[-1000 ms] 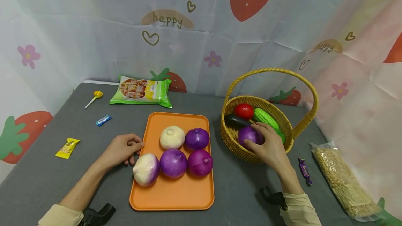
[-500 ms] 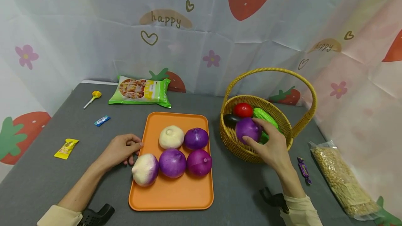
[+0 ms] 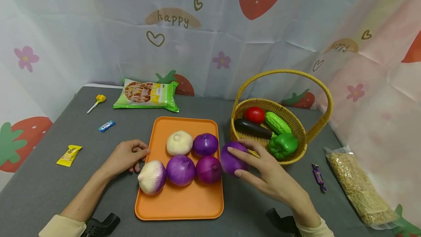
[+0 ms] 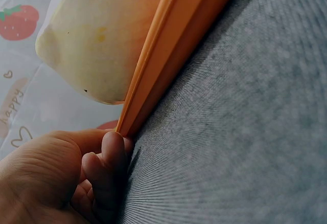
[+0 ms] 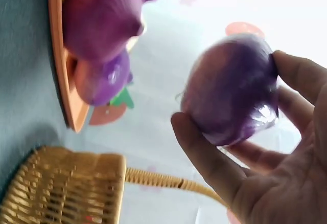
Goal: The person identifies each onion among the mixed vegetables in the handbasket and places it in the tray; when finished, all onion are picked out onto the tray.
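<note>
My right hand (image 3: 271, 176) holds a round purple onion (image 3: 230, 160) between thumb and fingers, in the air between the basket and the tray's right edge. In the right wrist view the glossy onion (image 5: 230, 88) sits in the fingertips. At the tray's left edge, the thumb and forefinger of my left hand (image 3: 126, 158) pinch the rim of the orange tray (image 3: 179, 207); the left wrist view shows the fingertips right at this rim (image 4: 148, 65). Several onions lie on the tray: a white one (image 3: 179, 143), a white-and-purple one (image 3: 152, 177) and purple ones (image 3: 181, 170).
A wicker basket (image 3: 238, 145) with a tall handle holds a tomato (image 3: 254, 115), an eggplant (image 3: 251, 128), a cucumber (image 3: 277, 122) and a green pepper (image 3: 283, 145). Around lie a green food bag (image 3: 146, 95), a lollipop (image 3: 100, 99), small wrapped candies (image 3: 69, 155) and a grain bag (image 3: 361, 189).
My right hand has lifted the purple onion out of the basket and carried it left toward the tray, uncovering the green pepper. The left hand stays at the tray's edge.
</note>
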`<action>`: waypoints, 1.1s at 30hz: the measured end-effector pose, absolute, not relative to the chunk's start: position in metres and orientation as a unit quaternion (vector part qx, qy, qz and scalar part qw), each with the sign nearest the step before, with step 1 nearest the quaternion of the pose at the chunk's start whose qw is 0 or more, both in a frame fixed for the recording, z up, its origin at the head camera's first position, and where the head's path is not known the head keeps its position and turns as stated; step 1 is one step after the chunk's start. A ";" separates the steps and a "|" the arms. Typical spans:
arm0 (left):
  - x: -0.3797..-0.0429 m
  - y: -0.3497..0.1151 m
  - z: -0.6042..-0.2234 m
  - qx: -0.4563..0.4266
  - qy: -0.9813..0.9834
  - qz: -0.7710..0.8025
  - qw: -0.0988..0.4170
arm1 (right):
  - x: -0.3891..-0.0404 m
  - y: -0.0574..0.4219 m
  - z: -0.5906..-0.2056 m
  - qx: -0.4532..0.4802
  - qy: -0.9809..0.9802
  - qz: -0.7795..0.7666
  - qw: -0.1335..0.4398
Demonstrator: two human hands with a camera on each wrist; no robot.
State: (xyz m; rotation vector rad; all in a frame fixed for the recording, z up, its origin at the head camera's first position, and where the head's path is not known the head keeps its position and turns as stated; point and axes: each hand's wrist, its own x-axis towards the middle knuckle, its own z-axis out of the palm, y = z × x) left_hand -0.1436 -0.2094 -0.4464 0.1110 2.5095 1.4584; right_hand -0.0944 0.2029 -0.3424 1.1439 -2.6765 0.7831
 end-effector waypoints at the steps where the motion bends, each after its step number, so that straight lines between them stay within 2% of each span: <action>1: -0.143 -0.209 -0.446 0.038 0.858 0.499 0.118 | -0.093 0.201 -0.343 0.388 -0.885 0.251 0.055; 11: -0.144 -0.210 -0.448 0.037 0.859 0.497 0.118 | -0.083 0.187 -0.352 0.474 -0.854 0.215 -0.006; 18: -0.144 -0.210 -0.447 0.038 0.857 0.500 0.117 | -0.080 0.182 -0.355 0.477 -0.853 0.178 -0.111; 21: -0.144 -0.210 -0.447 0.040 0.857 0.500 0.116 | -0.080 0.179 -0.357 0.464 -0.860 0.161 -0.134; 25: -0.144 -0.210 -0.447 0.042 0.857 0.500 0.117 | -0.081 0.178 -0.362 0.462 -0.864 0.150 -0.135; 33: -0.143 -0.211 -0.448 0.048 0.856 0.503 0.112 | -0.085 0.175 -0.372 0.466 -0.869 0.141 -0.093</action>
